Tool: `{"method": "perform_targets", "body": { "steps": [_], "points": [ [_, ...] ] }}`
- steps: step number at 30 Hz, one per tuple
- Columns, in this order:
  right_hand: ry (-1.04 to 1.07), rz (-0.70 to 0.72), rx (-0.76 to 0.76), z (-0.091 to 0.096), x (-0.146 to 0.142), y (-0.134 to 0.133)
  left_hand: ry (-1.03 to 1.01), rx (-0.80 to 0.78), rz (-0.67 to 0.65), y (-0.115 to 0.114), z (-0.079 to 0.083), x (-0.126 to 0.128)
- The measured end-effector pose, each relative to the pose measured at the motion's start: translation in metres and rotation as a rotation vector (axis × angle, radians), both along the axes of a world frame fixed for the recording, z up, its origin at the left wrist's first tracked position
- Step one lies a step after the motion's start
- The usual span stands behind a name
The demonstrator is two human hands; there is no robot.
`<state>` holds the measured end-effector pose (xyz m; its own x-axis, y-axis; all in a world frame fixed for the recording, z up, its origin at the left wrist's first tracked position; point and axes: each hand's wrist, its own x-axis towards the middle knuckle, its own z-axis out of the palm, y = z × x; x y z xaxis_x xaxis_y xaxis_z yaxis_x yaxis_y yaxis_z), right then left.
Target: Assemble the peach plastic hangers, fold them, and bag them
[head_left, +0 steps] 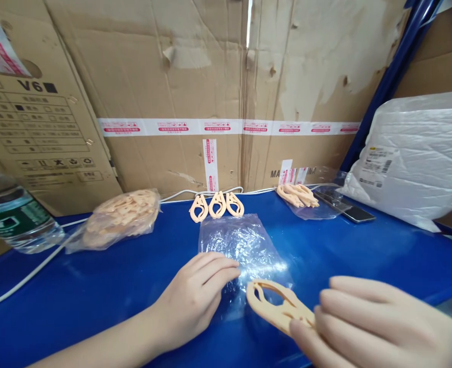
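Observation:
My right hand pinches one end of a beige plastic folding hanger, folded up, its looped end pointing left over the table. A clear plastic bag lies flat in front of me. My left hand rests at the bag's near left part, thumb and fingers drawn together on the film; the exact grip of the fingertips is partly hidden. Beyond the bag, three matching folded hangers lie side by side in a row.
At the left are a bulging bag of hangers, a water bottle and a white cable. At the right, more hangers lie on clear film beside a phone and a white parcel. Cardboard boxes stand behind the blue table.

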<state>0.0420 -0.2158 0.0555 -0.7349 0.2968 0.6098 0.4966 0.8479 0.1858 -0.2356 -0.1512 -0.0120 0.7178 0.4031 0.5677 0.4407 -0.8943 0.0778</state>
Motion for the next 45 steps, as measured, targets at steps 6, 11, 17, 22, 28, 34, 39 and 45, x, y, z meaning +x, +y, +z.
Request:
{"method": "perform_targets", "body": {
  "steps": [6,11,17,22,28,34,39,45],
  "points": [
    [-0.463,0.092,0.177,-0.001,-0.028,0.025,0.015,0.023,-0.014,0.001,0.001,0.002],
    [-0.404,-0.034,0.289,-0.022,-0.039,0.047,0.025,0.011,-0.023,0.001,0.002,0.002],
    [-0.373,-0.139,0.233,-0.038,-0.042,0.062,0.037,0.013,-0.041,0.001,0.004,0.002],
    [-0.255,-0.26,0.031,-0.043,-0.039,0.078,0.056,0.008,-0.054,0.001,0.006,0.003],
    [-0.21,-0.369,-0.186,-0.034,-0.038,0.087,0.074,-0.004,-0.057,0.001,0.004,0.002],
    [-0.047,0.047,-0.604,0.007,-0.035,0.143,0.086,-0.014,-0.056,0.002,-0.001,0.0],
    [-0.264,-0.114,-0.319,-0.018,-0.047,0.247,0.042,-0.044,-0.069,0.002,0.0,0.0],
    [-0.454,-0.198,-0.251,-0.032,-0.042,0.288,0.023,-0.105,-0.087,0.001,0.007,0.0]
  ]
}}
